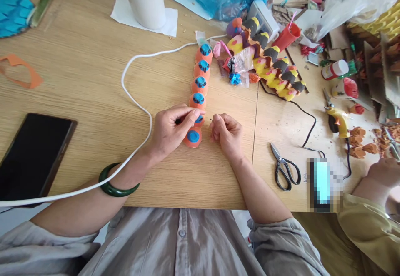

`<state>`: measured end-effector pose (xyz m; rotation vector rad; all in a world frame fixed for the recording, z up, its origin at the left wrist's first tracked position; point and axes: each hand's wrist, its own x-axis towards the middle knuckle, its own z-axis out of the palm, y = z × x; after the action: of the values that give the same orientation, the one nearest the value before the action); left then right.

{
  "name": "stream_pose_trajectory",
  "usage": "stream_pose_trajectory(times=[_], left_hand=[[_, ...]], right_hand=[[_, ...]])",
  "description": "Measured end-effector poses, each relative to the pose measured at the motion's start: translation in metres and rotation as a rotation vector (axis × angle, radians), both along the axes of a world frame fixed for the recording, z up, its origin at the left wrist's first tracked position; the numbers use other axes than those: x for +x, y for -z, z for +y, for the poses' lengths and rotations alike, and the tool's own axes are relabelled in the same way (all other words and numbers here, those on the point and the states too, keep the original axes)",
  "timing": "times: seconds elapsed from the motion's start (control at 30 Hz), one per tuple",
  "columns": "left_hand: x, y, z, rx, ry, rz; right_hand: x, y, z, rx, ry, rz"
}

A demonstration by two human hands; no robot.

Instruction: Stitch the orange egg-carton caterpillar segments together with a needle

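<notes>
A strip of orange egg-carton cups (200,85) lies lengthwise in front of me. Blue discs sit on its cups, most of them with small black marks; the nearest disc looks plain blue. My left hand (170,130) is over the left side of the strip near its close end, thumb and forefinger pressed together. What those fingers hold, if anything, is too small to make out. A dark bit shows under that palm. Just right of the strip, my right hand (228,134) is closed, with a tiny dark piece (211,120) at its thumb and fingertip.
A white cable (137,59) runs across the table under my left forearm. Scissors (284,167), a yellow-handled tool (339,121) and painted carton strips (275,67) lie right. A phone (34,155) is left, a white cylinder (145,1) behind. Another person's hand (384,174) is far right.
</notes>
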<state>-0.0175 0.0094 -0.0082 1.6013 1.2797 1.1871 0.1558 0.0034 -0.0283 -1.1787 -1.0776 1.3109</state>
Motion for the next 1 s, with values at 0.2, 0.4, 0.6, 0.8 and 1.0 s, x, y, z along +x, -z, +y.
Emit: stream_pose_trajectory(times=[0.2,0.4,0.6,0.8,1.0], left_hand=[[0.0006,-0.0014,-0.0007,-0.003,0.002,-0.008],[0.0027,-0.0021,-0.0006,0.017,0.050,-0.033],[0.0050,0.0045,-0.0016,0.091,0.111,-0.024],[0.0050,0.0030,-0.0024,0.053,0.060,-0.003],[0.0036,0.0002,-0.0019,0.011,-0.003,-0.020]], right_hand=[[0.0000,0.0003,-0.0014,-0.011,0.016,-0.010],[-0.0019,-0.0004,-0.0019,-0.039,0.002,0.022],[-0.0032,-0.0037,-0.0032,0.012,-0.056,-0.047],[-0.0019,-0.0016,-0.0052,0.017,-0.112,-0.011],[-0.0007,-0.0013,-0.0040,0.061,0.040,-0.015]])
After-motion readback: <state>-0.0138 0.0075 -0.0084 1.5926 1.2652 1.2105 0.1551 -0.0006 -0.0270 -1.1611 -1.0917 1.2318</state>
